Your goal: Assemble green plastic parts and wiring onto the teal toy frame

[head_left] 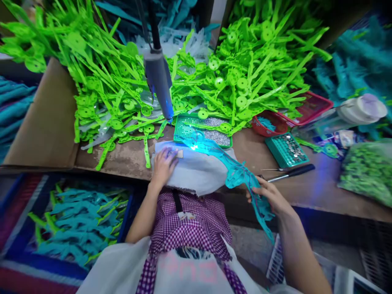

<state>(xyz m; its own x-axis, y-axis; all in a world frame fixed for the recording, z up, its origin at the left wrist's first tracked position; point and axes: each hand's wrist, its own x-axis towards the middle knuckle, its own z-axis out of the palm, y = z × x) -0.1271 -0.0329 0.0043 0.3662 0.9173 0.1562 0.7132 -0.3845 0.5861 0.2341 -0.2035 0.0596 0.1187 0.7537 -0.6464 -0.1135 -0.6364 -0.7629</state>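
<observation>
My left hand (163, 163) rests with fingers curled on a white cloth pad (196, 169) at the bench's front edge, touching a small pale piece near its fingertips. My right hand (269, 194) grips a bunch of teal plastic strips (237, 173) that reach from below the bench edge up to a glowing blue spot under the hanging grey tool (157, 77). Just behind the pad stands a green tray (180, 128) of small silver parts.
Big piles of bright green plastic strips (245, 77) cover the back of the bench. A red basket (269, 124), a second green tray (286, 149), scissors (289, 173) and a white bottle (361, 110) lie right. A cardboard box (45, 118) stands left; a crate of teal strips (79, 224) lies below.
</observation>
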